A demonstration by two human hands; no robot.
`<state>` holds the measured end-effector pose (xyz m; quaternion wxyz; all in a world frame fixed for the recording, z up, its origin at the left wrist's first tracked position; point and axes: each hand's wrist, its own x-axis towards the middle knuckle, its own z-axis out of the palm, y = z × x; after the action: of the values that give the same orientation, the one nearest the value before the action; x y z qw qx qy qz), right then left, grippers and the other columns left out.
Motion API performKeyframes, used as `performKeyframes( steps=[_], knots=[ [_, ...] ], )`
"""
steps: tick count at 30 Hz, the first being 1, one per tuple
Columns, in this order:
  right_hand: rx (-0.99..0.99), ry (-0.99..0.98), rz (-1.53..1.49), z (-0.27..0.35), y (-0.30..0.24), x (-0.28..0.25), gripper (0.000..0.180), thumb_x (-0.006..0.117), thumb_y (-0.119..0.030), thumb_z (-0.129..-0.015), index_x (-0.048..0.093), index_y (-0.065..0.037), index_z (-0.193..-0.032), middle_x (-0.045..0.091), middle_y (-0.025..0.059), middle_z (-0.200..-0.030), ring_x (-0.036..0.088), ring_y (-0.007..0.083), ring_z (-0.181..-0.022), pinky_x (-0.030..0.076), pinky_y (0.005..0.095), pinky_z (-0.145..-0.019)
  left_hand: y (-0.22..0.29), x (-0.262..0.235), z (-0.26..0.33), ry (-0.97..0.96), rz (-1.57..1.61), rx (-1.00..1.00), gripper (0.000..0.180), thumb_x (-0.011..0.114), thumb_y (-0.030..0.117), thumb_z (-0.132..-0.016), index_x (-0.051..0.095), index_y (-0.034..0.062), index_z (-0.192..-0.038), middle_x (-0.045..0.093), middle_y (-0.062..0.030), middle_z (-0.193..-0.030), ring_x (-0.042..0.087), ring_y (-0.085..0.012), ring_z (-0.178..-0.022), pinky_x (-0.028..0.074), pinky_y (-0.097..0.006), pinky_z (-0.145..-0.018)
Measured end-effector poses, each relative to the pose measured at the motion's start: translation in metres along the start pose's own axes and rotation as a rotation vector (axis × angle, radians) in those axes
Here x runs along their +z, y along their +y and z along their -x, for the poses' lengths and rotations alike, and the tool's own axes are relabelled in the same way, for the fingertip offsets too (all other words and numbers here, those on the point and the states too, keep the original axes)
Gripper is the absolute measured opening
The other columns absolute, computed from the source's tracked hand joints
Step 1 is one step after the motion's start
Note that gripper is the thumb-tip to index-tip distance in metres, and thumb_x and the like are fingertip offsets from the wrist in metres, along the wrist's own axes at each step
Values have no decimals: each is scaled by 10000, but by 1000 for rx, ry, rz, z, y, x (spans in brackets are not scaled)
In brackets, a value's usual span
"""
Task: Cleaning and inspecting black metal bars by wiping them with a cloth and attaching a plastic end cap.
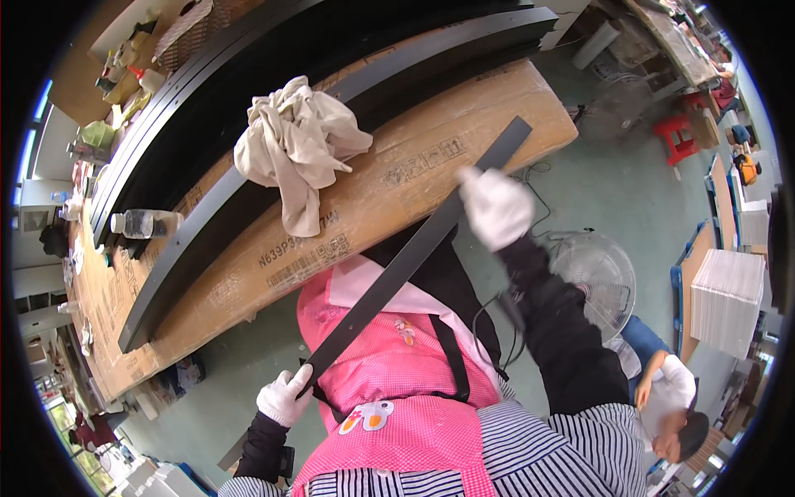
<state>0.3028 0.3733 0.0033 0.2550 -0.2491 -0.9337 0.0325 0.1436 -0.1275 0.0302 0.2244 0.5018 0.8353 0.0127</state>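
Note:
A long flat black strip point(389, 273) slants across the front of my body, its far end over the cardboard on the table. My left hand point(284, 396), in a white glove, is closed round its near end. Beside the strip's upper part is my right hand point(497, 207), gloved in white too and smeared by motion; its fingers cannot be made out, nor whether it touches the strip. A crumpled beige cloth point(298, 137) lies over a long black bar point(207, 215) on the cardboard-covered table point(464, 132).
More long black bars point(157, 124) lie at the table's far side, with a clear plastic bottle point(147, 224) next to them. A floor fan point(592, 282) stands to my right, near a seated person point(667, 393). Beyond are a red stool point(677, 139) and stacked white sheets point(725, 294).

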Motion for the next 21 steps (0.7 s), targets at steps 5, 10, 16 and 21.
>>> performKeyframes(
  steps=[5,10,16,21],
  knots=[
    [448,-8,166,-37,150,5,288,635,-289,-1003,746,-170,-1241,740,121,-1082,716,325,-974,570,415,-835,-4,3,-8,23,16,48,548,813,283,-809,652,255,-1332,665,-109,-887,708,-342,-661,580,-454,-575],
    [4,66,-63,-9,1,-1,78,637,-192,-942,693,-185,-996,575,70,-720,632,280,-639,500,430,-539,-10,-2,0,-15,10,6,569,813,282,-812,638,248,-1352,673,-122,-903,712,-356,-679,574,-469,-585],
    [-144,-176,-97,21,-28,-11,214,688,-187,-869,713,-160,-1080,552,57,-683,606,246,-591,471,406,-518,-20,-11,3,-38,0,22,586,826,301,-809,628,231,-1356,646,-123,-867,698,-357,-674,560,-471,-584],
    [378,-3,208,-37,146,9,238,636,-282,-992,751,-177,-1172,715,99,-908,697,327,-819,554,439,-728,-24,-8,-4,-41,-12,32,608,846,308,-787,627,231,-1349,639,-118,-856,695,-350,-672,556,-467,-578]
  ],
)
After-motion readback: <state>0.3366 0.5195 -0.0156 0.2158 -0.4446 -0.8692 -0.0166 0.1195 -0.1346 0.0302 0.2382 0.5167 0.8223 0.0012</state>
